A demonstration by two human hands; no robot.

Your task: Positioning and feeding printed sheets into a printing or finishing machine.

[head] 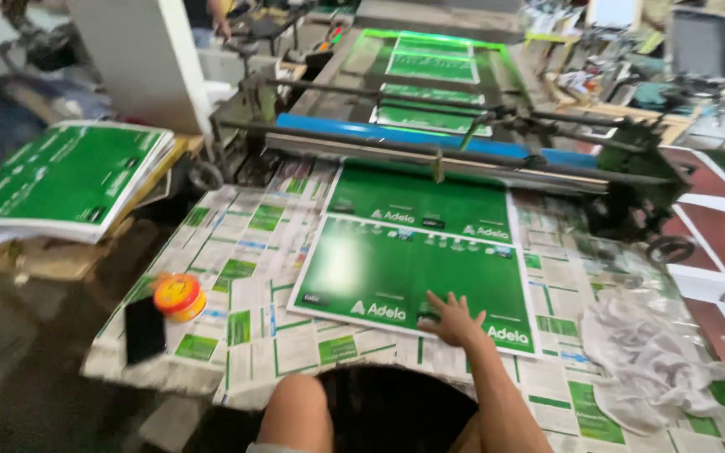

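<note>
Print workshop: long printing machine (430,126), stacked green printed sheets (60,180), paper-covered worktable (253,319).

around me the workshop is crowded and dim at the edges. my table (237,335) is papered over with printed sheets. a white pillar (140,59) rises on the left beside a stack of green sheets (60,176). further back stand cluttered benches (631,92) and a long press bed (430,75) lit bright green. the floor (10,369) is dark.
</note>
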